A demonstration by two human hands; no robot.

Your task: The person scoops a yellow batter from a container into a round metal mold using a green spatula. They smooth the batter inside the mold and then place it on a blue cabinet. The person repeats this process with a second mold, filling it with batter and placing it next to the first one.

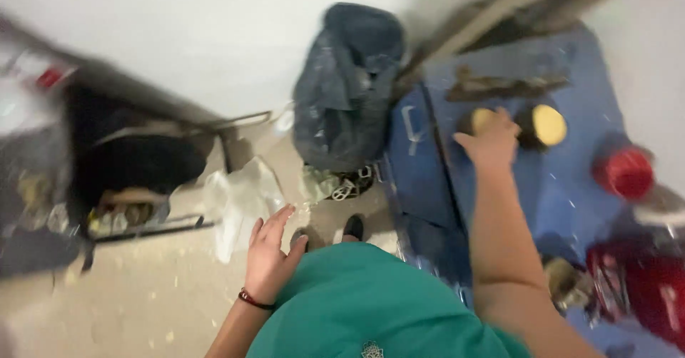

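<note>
- Your right hand (491, 140) reaches out over the blue surface (564, 180) and rests on a round dark piece with a pale yellow face (479, 120); the fingers drape over it, but motion blur keeps you from telling whether they actually grip it.
- A second round piece with a yellow face (546, 125) lies just beside the first, to its right, apart from your hand.
- Your left hand (270, 253) hangs open at your side, fingers spread, holding nothing, a dark red bracelet (254, 301) at the wrist.
- The two hands are well apart, with your green shirt (364, 304) between them.
- Around the work: a dark stuffed bag (349, 87) stands against the wall left of the blue surface, clear plastic (239, 197) lies on the floor, and a dark open crate (135, 180) sits further left.
- A red round container (626, 172) and a red object (646, 287) crowd the right edge.
- A brownish strip (499, 85) lies beyond the yellow pieces; its kind is unclear.
- The whole view is smeared, and the left and right edges are too blurred to read.
</note>
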